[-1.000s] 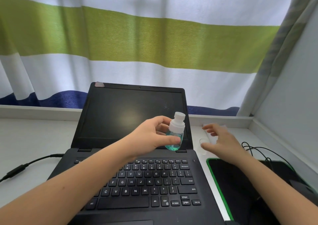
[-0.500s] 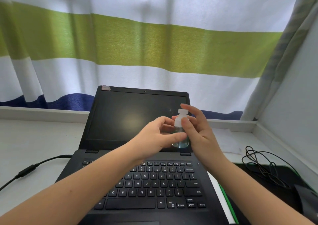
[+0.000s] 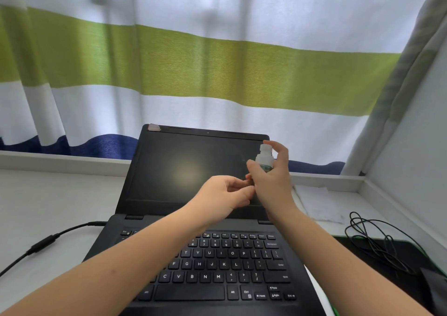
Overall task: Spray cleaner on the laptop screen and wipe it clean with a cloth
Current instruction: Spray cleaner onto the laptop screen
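Observation:
A black laptop stands open on the white desk, its dark screen facing me. My right hand grips a small clear spray bottle with a white nozzle, upright in front of the screen's right edge, index finger raised over the nozzle. My left hand hovers just left of it, fingers loosely curled, nothing visible in them, fingertips close to the right hand's heel. A white cloth lies flat on the desk to the right of the laptop.
A coiled black cable lies on a black mouse pad with a green edge at the right, with a dark mouse beside it. A power cable runs off left. A striped curtain hangs behind; a wall closes the right.
The bottle passed from my left hand to my right hand and rose toward the screen's upper right. My left hand let go and dropped slightly.

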Demonstrator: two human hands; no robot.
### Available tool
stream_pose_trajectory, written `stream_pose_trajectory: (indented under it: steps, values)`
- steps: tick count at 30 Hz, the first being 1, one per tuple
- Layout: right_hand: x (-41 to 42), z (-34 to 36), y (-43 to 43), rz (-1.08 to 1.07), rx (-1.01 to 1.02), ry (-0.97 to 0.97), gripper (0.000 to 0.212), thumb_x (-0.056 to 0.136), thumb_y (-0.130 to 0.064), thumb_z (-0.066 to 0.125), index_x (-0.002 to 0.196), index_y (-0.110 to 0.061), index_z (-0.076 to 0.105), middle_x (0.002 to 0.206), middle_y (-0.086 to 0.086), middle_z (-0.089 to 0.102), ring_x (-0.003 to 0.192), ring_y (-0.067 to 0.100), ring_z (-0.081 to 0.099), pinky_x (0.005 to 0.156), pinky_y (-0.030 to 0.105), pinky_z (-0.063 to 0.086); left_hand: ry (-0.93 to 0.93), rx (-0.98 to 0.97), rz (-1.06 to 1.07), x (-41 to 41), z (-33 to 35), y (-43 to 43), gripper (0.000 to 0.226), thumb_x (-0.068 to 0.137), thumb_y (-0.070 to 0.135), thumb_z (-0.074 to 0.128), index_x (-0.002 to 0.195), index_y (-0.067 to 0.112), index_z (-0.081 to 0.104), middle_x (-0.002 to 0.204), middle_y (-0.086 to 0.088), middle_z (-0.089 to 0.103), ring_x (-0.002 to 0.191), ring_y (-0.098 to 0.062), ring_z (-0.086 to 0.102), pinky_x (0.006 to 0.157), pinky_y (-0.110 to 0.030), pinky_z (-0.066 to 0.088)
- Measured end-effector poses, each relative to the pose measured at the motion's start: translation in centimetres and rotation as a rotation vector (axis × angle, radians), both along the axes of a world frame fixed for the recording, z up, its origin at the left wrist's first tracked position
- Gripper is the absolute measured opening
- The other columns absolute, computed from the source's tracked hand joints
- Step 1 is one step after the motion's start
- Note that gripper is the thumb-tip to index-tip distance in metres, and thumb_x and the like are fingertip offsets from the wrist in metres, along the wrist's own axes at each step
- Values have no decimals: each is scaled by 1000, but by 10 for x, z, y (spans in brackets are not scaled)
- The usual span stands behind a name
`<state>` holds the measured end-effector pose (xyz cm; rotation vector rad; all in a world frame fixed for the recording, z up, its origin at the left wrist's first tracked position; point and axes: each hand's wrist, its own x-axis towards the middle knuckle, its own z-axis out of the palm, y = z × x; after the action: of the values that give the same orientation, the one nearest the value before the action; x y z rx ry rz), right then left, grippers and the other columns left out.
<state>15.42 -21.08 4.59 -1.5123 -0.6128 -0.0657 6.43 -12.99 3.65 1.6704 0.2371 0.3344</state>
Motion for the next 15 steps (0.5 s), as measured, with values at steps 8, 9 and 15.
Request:
stream_pose_trajectory:
  steps: [8, 9, 15]
  values:
    - [53, 11, 7, -165, 129, 264, 43, 74, -2, 51, 107, -27, 38, 91, 10, 51, 50, 15, 48, 42, 22, 42, -41, 134, 282, -26, 11, 63, 7, 84, 14, 65, 80, 16, 72, 88, -6, 75, 86, -16, 72, 88, -30, 55]
    - [59, 13, 8, -166, 164, 300, 44, 73, -2, 51, 107, -27, 39, 92, 12, 50, 49, 14, 48, 41, 22, 41, -57, 129, 319, -29, 12, 71, 11, 85, 11, 63, 80, 16, 71, 87, -5, 74, 81, -12, 72, 84, -25, 56]
    - [72, 17, 9, -154, 221, 414, 45, 71, 0, 52, 107, -25, 39, 93, 9, 49, 56, 16, 49, 44, 23, 40, -122, 69, 458, -37, 7, 97, 17, 89, 7, 57, 80, 13, 69, 85, -6, 71, 64, -3, 69, 71, -12, 54]
